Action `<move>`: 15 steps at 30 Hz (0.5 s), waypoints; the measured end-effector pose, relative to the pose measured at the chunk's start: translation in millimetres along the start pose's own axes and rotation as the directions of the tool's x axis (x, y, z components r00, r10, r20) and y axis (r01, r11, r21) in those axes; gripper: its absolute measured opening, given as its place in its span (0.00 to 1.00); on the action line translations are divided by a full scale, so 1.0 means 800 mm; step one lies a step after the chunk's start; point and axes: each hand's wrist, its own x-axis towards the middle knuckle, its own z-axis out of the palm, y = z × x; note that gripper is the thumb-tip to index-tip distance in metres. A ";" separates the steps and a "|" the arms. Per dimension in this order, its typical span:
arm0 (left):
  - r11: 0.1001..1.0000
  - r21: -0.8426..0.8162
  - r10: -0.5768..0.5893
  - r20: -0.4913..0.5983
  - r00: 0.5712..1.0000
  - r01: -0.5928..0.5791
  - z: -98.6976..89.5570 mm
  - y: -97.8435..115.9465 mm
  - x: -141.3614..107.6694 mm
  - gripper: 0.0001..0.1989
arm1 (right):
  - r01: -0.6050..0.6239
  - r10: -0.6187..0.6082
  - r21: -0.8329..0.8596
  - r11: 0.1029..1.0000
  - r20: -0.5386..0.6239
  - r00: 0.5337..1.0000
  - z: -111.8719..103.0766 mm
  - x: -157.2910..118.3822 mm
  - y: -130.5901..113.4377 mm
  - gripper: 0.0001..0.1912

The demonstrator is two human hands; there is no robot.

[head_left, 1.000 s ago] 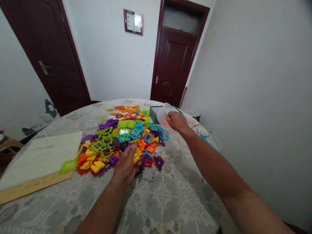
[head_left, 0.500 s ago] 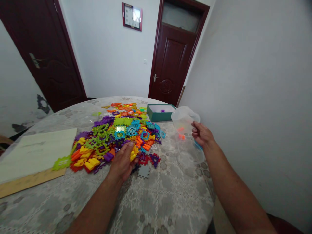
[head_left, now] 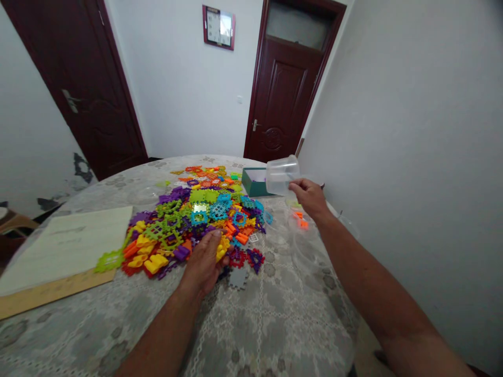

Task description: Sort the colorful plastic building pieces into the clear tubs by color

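Observation:
Several yellow plastic pieces (head_left: 222, 248) are held in my left hand (head_left: 206, 259), at the near edge of a large heap of coloured toy pieces (head_left: 168, 225). My right hand (head_left: 308, 195) pinches the rim of a clear plastic tub (head_left: 282, 175), which is tipped on its side in the air in front of the green box (head_left: 257, 187). Orange pieces (head_left: 302, 221) show in a clear container on the table below that hand. A grey square piece (head_left: 238, 278) lies just right of my left hand.
At the left of the round table (head_left: 251, 335) lie a pale sheet (head_left: 66, 243) and a brown board (head_left: 58, 292). A clear, see-through item (head_left: 147, 193) sits behind the heap. Walls and two dark red doors stand beyond.
My right hand has moved left and up, and the clear tub in it now stands apart from the other containers, tipped sideways. My left hand still holds the yellow pieces. The view has shifted slightly.

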 end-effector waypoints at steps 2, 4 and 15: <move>1.000 0.002 0.002 -0.004 1.000 -0.002 0.001 0.001 -0.001 0.19 | 0.130 -0.097 -0.322 0.938 0.116 0.988 0.024 0.008 -0.011 0.13; 1.000 0.005 0.003 -0.008 1.000 -0.003 0.003 0.002 -0.003 0.19 | 0.208 -0.083 -0.571 0.794 0.237 0.968 0.046 0.012 -0.020 0.14; 0.999 0.034 -0.005 0.038 0.999 0.004 0.003 0.003 -0.008 0.21 | 0.246 0.129 -0.809 0.533 0.365 0.922 0.092 0.006 -0.012 0.14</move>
